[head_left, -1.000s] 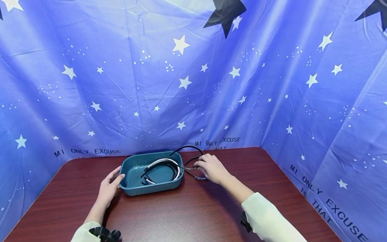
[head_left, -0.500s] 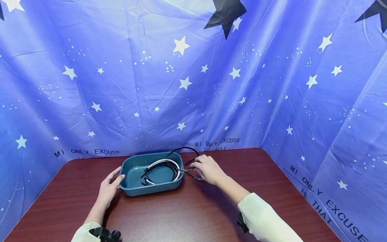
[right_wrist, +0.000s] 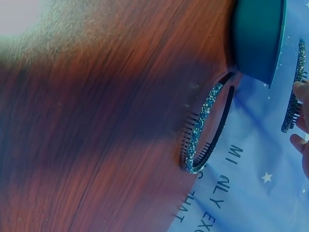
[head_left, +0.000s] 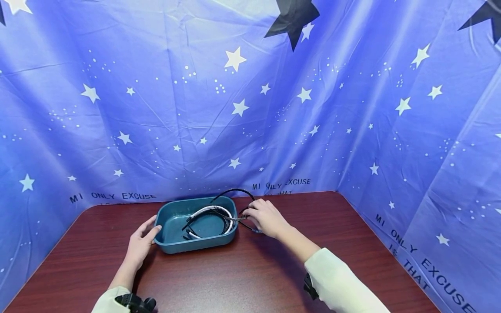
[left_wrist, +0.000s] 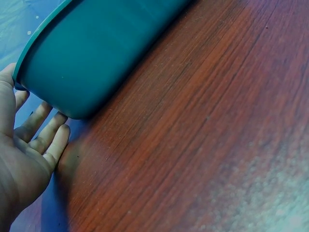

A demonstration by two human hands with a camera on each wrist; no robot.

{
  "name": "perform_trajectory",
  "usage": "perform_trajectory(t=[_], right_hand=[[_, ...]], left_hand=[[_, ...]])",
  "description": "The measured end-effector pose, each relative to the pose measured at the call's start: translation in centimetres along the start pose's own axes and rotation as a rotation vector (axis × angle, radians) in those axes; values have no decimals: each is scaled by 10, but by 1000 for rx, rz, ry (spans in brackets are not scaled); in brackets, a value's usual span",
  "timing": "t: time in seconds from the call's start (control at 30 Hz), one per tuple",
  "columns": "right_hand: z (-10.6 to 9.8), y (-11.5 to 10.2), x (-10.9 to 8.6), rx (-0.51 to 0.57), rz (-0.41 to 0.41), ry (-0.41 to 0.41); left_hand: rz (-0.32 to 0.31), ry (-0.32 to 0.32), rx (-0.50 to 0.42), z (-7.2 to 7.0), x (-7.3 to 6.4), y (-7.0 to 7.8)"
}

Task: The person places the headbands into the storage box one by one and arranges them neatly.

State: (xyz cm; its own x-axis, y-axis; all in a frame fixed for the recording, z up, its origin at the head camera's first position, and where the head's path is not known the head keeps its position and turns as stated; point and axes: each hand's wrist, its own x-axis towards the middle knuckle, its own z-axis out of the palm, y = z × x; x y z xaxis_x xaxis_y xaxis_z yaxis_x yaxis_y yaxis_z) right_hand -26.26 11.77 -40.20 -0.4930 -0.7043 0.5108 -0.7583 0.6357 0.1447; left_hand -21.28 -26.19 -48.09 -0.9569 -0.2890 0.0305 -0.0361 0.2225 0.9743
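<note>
My left hand (head_left: 140,243) grips the left end of a teal plastic bin (head_left: 195,248), thumb over the rim. In the left wrist view its fingers (left_wrist: 58,140) lie against the bin's outer wall. My right hand (head_left: 268,217) holds a dark glittery toothed headband (right_wrist: 292,106) between thumb and fingers. This headband's black arms reach left, over the bin's right side. Inside the bin lie a white headband (head_left: 207,209) and a black headband (head_left: 225,224), overlapping. Another glittery toothed headband (right_wrist: 198,130) rests on the table beside the bin, partly hidden by my right hand in the head view.
The dark red wood-grain table (head_left: 219,282) spreads out around the bin. Blue star-printed cloth (head_left: 203,108) hangs behind it and along both sides. Black wrist mounts (head_left: 135,303) sit at the cream sleeves (head_left: 340,278).
My right hand has moved left, bringing the held headband farther over the bin. The left hand and the bin have stayed in place.
</note>
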Motion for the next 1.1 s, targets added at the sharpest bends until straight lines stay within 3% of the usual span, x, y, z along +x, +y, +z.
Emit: perform_trajectory(t=[1.1], right_hand=[[12,-28,17,-23,-74,-29]], left_hand=[[-3,-15,10,0,-1,1]])
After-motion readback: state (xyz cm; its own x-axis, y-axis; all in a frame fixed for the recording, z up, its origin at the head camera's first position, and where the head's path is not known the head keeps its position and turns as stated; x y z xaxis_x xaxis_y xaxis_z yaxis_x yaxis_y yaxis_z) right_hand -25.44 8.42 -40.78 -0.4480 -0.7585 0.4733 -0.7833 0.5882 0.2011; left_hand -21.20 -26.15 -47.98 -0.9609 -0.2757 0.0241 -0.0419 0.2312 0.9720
